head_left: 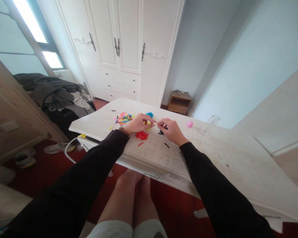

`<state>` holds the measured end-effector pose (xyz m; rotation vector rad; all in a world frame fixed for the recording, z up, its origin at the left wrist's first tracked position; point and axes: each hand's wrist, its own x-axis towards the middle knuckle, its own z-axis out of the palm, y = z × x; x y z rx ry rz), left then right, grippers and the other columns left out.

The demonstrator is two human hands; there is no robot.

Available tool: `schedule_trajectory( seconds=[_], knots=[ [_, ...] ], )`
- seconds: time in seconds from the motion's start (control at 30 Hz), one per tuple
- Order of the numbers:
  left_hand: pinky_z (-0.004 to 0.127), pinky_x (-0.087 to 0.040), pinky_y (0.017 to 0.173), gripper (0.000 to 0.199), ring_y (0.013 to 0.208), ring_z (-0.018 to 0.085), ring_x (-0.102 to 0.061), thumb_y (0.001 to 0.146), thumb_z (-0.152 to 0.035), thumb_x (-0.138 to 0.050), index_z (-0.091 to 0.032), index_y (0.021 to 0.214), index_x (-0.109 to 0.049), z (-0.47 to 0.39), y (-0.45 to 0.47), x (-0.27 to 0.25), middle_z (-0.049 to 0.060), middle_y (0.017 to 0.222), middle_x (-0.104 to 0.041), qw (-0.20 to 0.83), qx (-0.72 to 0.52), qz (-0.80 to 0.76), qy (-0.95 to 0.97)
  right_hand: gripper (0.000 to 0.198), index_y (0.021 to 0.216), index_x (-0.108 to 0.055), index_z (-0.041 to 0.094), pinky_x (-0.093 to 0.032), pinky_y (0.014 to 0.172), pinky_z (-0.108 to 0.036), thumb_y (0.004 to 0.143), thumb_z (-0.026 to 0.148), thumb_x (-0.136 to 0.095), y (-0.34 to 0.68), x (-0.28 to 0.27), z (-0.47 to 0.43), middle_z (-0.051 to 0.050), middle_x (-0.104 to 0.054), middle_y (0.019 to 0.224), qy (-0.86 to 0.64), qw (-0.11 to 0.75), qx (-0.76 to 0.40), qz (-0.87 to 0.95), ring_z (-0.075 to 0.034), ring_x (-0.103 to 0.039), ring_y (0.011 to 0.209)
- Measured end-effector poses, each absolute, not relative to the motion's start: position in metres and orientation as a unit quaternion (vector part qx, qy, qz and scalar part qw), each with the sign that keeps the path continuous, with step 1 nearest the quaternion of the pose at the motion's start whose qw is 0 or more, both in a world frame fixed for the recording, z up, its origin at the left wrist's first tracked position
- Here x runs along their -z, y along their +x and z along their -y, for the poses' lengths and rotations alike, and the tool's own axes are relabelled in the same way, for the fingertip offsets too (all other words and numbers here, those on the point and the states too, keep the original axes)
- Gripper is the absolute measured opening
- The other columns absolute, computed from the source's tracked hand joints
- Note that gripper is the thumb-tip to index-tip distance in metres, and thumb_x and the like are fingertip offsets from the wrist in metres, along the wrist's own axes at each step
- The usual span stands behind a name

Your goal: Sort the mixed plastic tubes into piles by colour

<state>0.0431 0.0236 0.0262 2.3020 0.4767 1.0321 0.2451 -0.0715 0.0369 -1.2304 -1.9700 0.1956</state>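
Observation:
Over the white table, my left hand [140,123] and my right hand [172,131] are close together, thumb and forefinger of each pinched, the tips nearly meeting. Whatever is between the fingertips is too small to make out. Beneath the left hand, a yellow pile [148,125] is partly hidden, and just in front of it lies a red pile [141,135] of small strips, perhaps rubber bands. A few black strips [161,132] lie under my right hand. Left of my left hand spreads a mixed-colour pile [124,117]; a blue pile [149,114] sits beyond the hands.
On the white table [213,158], a pink pile [189,124] and a clear glass container [211,124] are to the right. Loose red [140,144] and black [166,145] strips lie near the front edge. A white cable [67,150] hangs at the left corner. Behind stands a white wardrobe [129,43].

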Motion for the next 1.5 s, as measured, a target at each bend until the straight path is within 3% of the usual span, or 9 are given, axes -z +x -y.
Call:
schedule_trajectory(
  seconds=[0.57,0.93,1.13,1.4,1.5],
  knots=[
    [0.022,-0.035,0.050,0.033,0.051,0.009,-0.046,0.082,-0.047,-0.075,-0.014,0.076,-0.077,-0.024,0.043,-0.028,0.004,0.065,-0.068,0.281,-0.381,-0.191,0.860,0.008,0.092,-0.072,0.020,-0.052,0.072,-0.030,0.085,0.018,-0.068,0.243,-0.037,0.071,-0.004,-0.075,0.084,-0.503,0.403,-0.083,0.760,-0.017,-0.069,0.078],
    [0.022,-0.035,0.050,0.031,0.052,0.008,-0.047,0.083,-0.044,-0.073,-0.014,0.080,-0.075,-0.024,0.043,-0.026,0.004,0.072,-0.070,0.298,-0.374,-0.201,0.855,0.002,0.084,-0.072,0.017,-0.049,0.069,-0.028,0.084,0.018,-0.070,0.245,-0.034,0.068,-0.004,-0.073,0.078,-0.524,0.396,-0.085,0.749,-0.016,-0.065,0.070],
    [0.022,-0.038,0.052,0.031,0.054,0.008,-0.049,0.083,-0.044,-0.073,-0.014,0.078,-0.073,-0.024,0.043,-0.027,0.005,0.076,-0.072,0.301,-0.370,-0.192,0.858,0.008,0.081,-0.073,0.018,-0.047,0.070,-0.028,0.086,0.021,-0.067,0.244,-0.035,0.068,-0.003,-0.073,0.079,-0.513,0.398,-0.085,0.756,-0.016,-0.063,0.071],
    [0.023,-0.039,0.055,0.012,0.056,0.010,-0.051,0.081,-0.024,-0.063,-0.014,0.076,-0.068,-0.022,0.046,-0.026,0.003,0.072,-0.068,0.293,-0.378,-0.201,0.855,0.013,0.071,-0.067,0.019,-0.044,0.069,-0.029,0.083,0.017,-0.063,0.244,-0.038,0.068,-0.002,-0.066,0.073,-0.505,0.411,-0.040,0.758,-0.015,-0.057,0.068],
    [0.024,-0.039,0.056,0.009,0.057,0.010,-0.051,0.079,-0.019,-0.060,-0.014,0.074,-0.066,-0.026,0.045,-0.026,0.003,0.073,-0.068,0.255,-0.429,-0.244,0.831,0.015,0.067,-0.062,0.019,-0.042,0.067,-0.030,0.081,0.016,-0.061,0.254,-0.044,0.067,-0.001,-0.063,0.071,-0.525,0.457,0.001,0.718,-0.016,-0.056,0.068]
  ],
)
